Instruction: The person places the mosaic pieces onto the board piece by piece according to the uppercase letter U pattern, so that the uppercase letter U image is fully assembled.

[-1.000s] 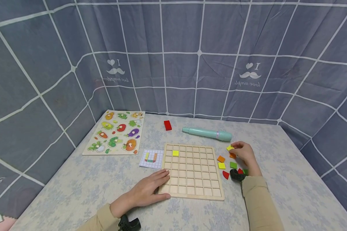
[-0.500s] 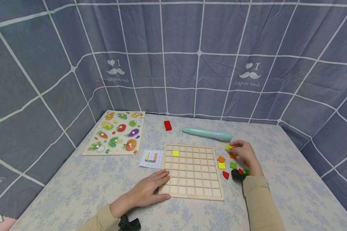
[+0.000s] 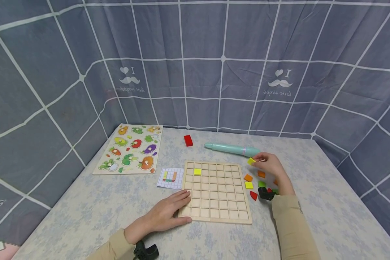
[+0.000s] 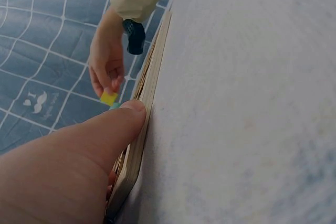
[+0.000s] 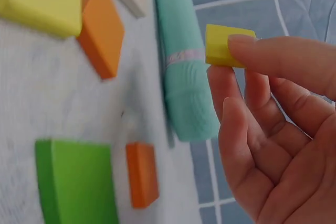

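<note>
My right hand pinches a yellow square tile between thumb and finger, lifted off the table right of the board. Fingers of my left hand lie straight over the lower left corner of a wooden grid board; its thumb touches the board's edge in the left wrist view. One yellow square sits in a cell at the board's upper left. Beside the board lies a small pattern card with a coloured U shape. Below the right hand are loose orange, yellow, green and red pieces.
A turquoise pen-shaped object lies behind the board, with a red block to its left. At the back left is a vegetable puzzle board. A grey-blue gridded curtain stands behind the table.
My right hand has lifted the yellow tile and moved it slightly up and left, uncovering an orange piece. The left hand stays on the board.
</note>
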The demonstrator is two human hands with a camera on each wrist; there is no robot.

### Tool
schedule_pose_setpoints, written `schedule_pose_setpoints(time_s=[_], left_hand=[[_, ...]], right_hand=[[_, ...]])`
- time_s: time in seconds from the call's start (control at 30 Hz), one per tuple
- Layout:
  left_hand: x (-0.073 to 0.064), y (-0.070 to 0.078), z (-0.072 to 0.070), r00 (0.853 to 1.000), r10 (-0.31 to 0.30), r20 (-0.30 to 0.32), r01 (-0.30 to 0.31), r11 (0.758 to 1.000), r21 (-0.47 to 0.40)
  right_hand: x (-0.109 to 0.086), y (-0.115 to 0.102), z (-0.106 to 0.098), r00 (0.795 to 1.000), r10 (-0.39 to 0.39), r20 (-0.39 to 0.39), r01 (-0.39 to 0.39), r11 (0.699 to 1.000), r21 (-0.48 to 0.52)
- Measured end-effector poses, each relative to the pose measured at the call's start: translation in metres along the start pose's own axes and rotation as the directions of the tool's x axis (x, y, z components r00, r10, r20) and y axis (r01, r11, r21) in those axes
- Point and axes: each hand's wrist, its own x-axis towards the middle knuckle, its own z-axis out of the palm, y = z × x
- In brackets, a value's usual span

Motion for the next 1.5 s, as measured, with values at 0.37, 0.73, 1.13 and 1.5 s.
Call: schedule_pose_setpoints(time_s=[0.37, 0.73, 1.13, 1.5], left_hand=[[0.002, 0.0, 0.0, 1.0, -0.005, 0.003, 0.005, 1.0, -0.004], [0.001, 0.0, 0.002, 1.0, 0.006, 0.001, -0.006, 1.0, -0.008], [0.0, 0.002, 0.0, 1.0, -0.006, -0.009, 0.006, 1.0, 0.002], [0.002, -0.001, 0.001, 1.0, -0.012, -0.005, 0.012, 1.0, 0.013]], right_hand=[[0.002, -0.03, 0.024, 0.992, -0.107, 0.062, 0.106, 0.994, 0.018], [0.001, -0.052, 0.054, 0.935, -0.276, 0.224, 0.259, 0.961, 0.103], [0.004, -0.081, 0.071, 0.886, -0.324, 0.331, 0.317, 0.945, 0.075], [0.012, -0.098, 0.091, 0.844, -0.368, 0.39, 0.347, 0.93, 0.125]])
